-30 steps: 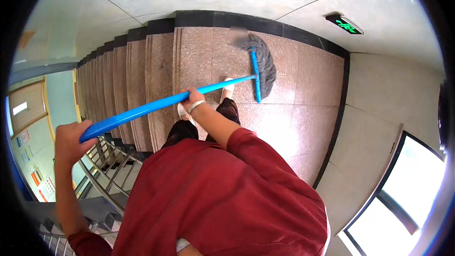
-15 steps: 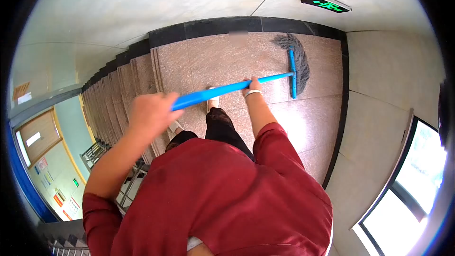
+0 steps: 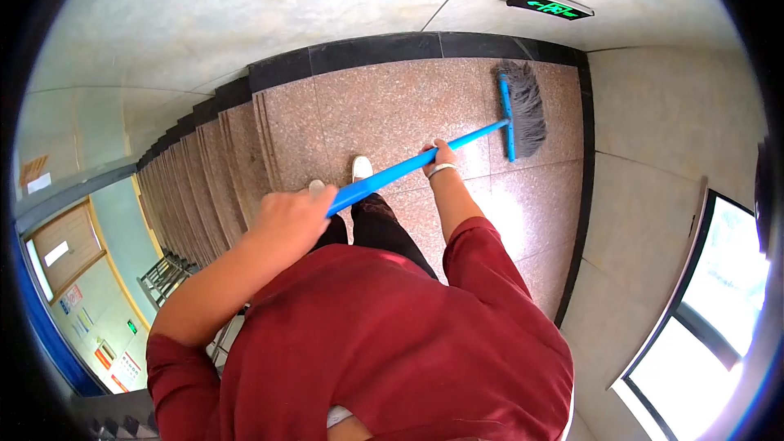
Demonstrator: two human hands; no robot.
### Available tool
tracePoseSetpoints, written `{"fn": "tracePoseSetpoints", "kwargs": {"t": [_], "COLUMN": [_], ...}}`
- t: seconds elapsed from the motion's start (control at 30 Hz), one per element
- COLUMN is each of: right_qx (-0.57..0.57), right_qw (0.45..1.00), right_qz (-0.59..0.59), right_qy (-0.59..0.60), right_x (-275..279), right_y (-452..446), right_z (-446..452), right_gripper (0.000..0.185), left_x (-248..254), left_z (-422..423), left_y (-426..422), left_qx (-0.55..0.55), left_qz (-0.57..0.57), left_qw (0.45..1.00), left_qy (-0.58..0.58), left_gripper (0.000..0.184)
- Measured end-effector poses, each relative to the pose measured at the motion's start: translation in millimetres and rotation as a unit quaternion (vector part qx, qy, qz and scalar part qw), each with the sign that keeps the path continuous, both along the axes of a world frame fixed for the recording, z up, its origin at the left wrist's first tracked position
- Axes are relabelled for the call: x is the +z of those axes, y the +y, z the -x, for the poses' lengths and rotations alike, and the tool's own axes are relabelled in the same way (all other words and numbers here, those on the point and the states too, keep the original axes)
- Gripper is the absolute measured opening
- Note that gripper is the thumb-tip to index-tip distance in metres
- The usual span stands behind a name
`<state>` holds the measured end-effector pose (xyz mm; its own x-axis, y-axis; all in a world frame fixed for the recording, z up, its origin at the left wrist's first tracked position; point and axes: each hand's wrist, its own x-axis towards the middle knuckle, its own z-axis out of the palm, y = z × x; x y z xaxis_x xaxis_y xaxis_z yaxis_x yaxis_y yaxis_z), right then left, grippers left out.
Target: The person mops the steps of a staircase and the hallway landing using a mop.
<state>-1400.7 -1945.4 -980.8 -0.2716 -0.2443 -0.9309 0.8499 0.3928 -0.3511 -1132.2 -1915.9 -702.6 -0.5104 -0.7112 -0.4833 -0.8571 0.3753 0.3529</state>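
A flat mop with a blue handle (image 3: 394, 175) slants across the view from lower left to upper right. My left hand (image 3: 296, 217) is closed around the handle's near end, in front of my body. Farther along the shaft, my right hand (image 3: 442, 157), with a pale band at the wrist, grips it as well. The mop's grey strand head (image 3: 529, 110) rests on the speckled floor (image 3: 384, 98) near the far right corner, strands fanned to the right of its blue bar (image 3: 508, 118).
Stairs (image 3: 192, 180) descend at the left, with a metal railing (image 3: 166, 276) below them. Dark skirting (image 3: 351, 51) borders the walls. A green exit sign (image 3: 550, 5) is mounted on the far wall, and a window (image 3: 694, 318) is at the right. My shoe (image 3: 362, 167) stands beneath the handle.
My left hand has moved right and closer to my body, so the handle slants more steeply. The mop head has shifted slightly right, and its strands now gather on the right side.
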Motion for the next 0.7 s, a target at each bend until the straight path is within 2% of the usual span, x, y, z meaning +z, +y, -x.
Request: {"fn": "tracePoseSetpoints", "kwargs": {"t": [0.1,0.13,0.2,0.23,0.27,0.3,0.33,0.37,0.4,0.43,0.47,0.57,0.6,0.67,0.7], "right_qx": [0.035,0.12,0.108,0.058,0.146,0.214,0.171,0.233,0.168,0.195,0.316,0.339,0.362,0.353,0.344], "right_qw": [0.999,0.993,0.991,0.994,0.984,0.972,0.979,0.955,0.971,0.956,0.937,0.913,0.899,0.903,0.906], "right_qz": [-0.01,-0.007,-0.075,-0.097,-0.101,-0.091,-0.097,-0.068,-0.092,-0.135,-0.086,-0.109,-0.107,-0.104,-0.106], "right_qy": [-0.005,0.008,-0.019,0.005,-0.013,-0.029,-0.047,-0.173,-0.144,-0.176,-0.124,-0.198,-0.223,-0.223,-0.221], "right_x": [-19,-23,-23,3,-13,9,-19,-81,-69,-20,27,58,67,69,67], "right_y": [4,11,19,22,35,44,60,85,95,95,97,114,113,108,104], "right_z": [-33,-55,-109,-145,-169,-194,-227,-255,-273,-295,-309,-347,-352,-361,-362], "right_gripper": [0.017,0.021,0.014,0.013,0.012,0.011,0.01,0.014,0.004,0.001,0.002,0.007,0.009,0.009,0.01], "left_x": [47,57,72,78,84,90,97,104,110,115,124,147,154,163,160], "left_z": [-41,-57,-91,-109,-128,-144,-159,-174,-190,-203,-210,-221,-223,-223,-231], "left_y": [18,26,46,58,73,89,107,124,146,168,187,223,222,215,213], "left_qx": [0.024,0.039,0.068,0.081,0.111,0.141,0.172,0.203,0.222,0.238,0.267,0.339,0.338,0.304,0.305], "left_qz": [-0.008,-0.012,-0.002,0.013,0.021,0.028,0.038,0.051,0.046,0.042,0.039,0.023,0.028,-0.008,0.002], "left_qw": [0.997,0.996,0.991,0.988,0.984,0.979,0.971,0.961,0.951,0.94,0.928,0.909,0.909,0.923,0.929], "left_qy": [-0.073,-0.085,-0.115,-0.134,-0.139,-0.145,-0.163,-0.18,-0.211,-0.241,-0.256,-0.242,-0.242,-0.235,-0.207], "left_gripper": [0.038,0.038,0.035,0.033,0.035,0.037,0.038,0.039,0.039,0.039,0.04,0.038,0.038,0.026,0.028]}}
